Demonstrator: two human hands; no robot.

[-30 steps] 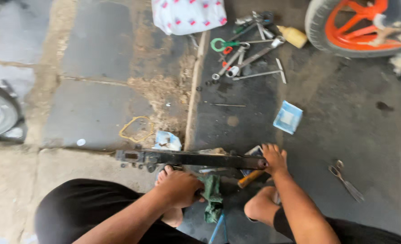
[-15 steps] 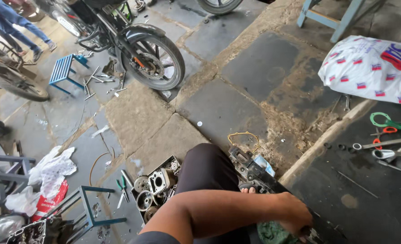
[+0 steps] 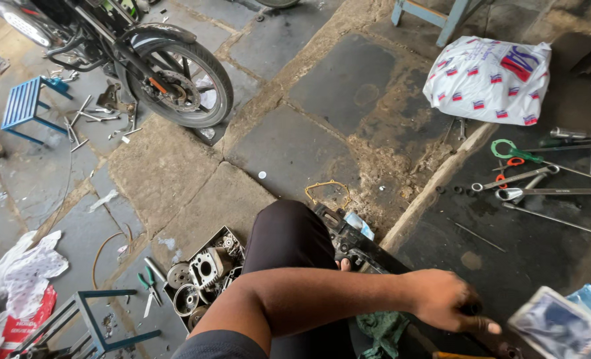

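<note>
My left hand (image 3: 449, 302) reaches across my body and is closed around the dark end of a long black metal part (image 3: 348, 242) that lies on the ground past my knee in black trousers (image 3: 289, 229). The far end of the part is blocky, with bolts and a bit of blue on it. A green rag (image 3: 382, 329) lies under my forearm. My right hand is out of the frame.
A motorcycle's wheel (image 3: 182, 80) stands at upper left beside a blue stool (image 3: 22, 103). A box of engine parts (image 3: 202, 276) and pliers (image 3: 150, 286) lie by my knee. Wrenches (image 3: 541, 179), a white patterned bag (image 3: 488, 76) and a plastic packet (image 3: 558, 326) are at right.
The view has swung left, away from the tools toward the motorcycle. My right hand has left the frame; my left hand stays gripped on the black part.
</note>
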